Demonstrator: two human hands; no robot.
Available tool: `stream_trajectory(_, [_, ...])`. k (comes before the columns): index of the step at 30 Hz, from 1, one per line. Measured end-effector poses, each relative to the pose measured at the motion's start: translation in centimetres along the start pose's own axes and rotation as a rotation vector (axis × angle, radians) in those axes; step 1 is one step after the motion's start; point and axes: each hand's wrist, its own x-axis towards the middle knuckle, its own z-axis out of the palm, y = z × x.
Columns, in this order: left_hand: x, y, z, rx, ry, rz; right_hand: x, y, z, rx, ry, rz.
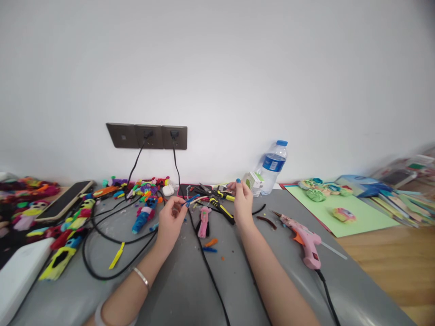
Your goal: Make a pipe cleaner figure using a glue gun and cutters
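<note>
My left hand [170, 222] is closed in a pinch on a thin pipe cleaner [193, 199], blue near the fingertips with a pale stretch beyond. My right hand [243, 206] is raised to the right, its fingers pinched together; what they hold, if anything, is too small to make out. Between the hands, yellow-and-black pliers [221, 210] and a second pair of pliers [226, 194] lie on the grey table. Just below them rests a small pink fuzzy figure [204, 222] with black parts. Short orange [211, 243] and blue pipe cleaner pieces [210, 249] lie nearer me.
A pink glue gun [306, 240] with its cord lies at right. Behind stand a water bottle [272, 170] and a small carton [254, 182]. Black cables [204, 258] cross the table from wall sockets [146, 136]. Fuzzy figures [144, 215] and a phone [64, 201] lie left.
</note>
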Motion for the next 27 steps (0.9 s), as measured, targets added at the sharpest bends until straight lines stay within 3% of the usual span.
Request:
stream_trajectory(11, [-0.1,0.2,0.0,-0.010,0.014,0.006,0.0,0.4,-0.4,-0.338,-0.003,-0.201])
stream_trajectory(17, [-0.1,0.4,0.0,-0.006,0.006,-0.009,-0.3,0.3,-0.1,-0.303,-0.060,-0.219])
stream_trajectory(27, [-0.1,0.4,0.0,0.018,-0.014,0.030,-1.9,-1.8,1.2,-0.255,-0.473,-0.371])
